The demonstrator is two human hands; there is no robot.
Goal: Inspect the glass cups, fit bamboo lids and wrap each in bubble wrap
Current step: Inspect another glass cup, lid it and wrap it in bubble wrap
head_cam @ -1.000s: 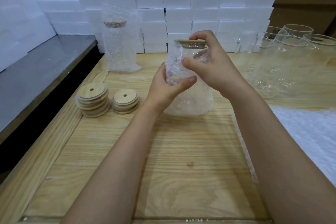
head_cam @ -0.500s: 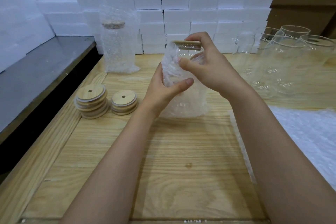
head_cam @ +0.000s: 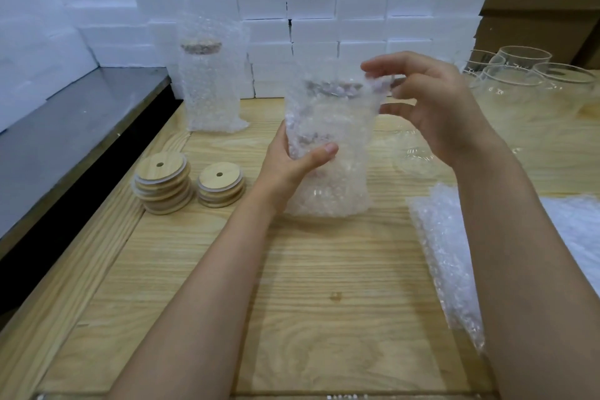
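A glass cup in a bubble wrap sleeve [head_cam: 331, 153] stands upright on the wooden table [head_cam: 324, 302]. Its bamboo lid shows faintly through the wrap near the top. My left hand [head_cam: 292, 166] grips the sleeve's middle from the left, thumb across the front. My right hand [head_cam: 428, 104] pinches the sleeve's upper right edge between thumb and fingers. A second wrapped cup with lid [head_cam: 211, 81] stands at the back left. Two stacks of bamboo lids [head_cam: 162, 182] [head_cam: 220, 183] lie left of the cup I hold.
Several bare glass cups [head_cam: 532, 88] crowd the back right. Loose bubble wrap [head_cam: 448, 253] lies at the right under my forearm. White foam blocks [head_cam: 324, 10] wall the back. A dark shelf [head_cam: 65, 127] runs along the left edge.
The bubble wrap sleeve has been pulled up over the lid, which was bare before. My right hand moved from the lid's top to the sleeve's upper right edge.
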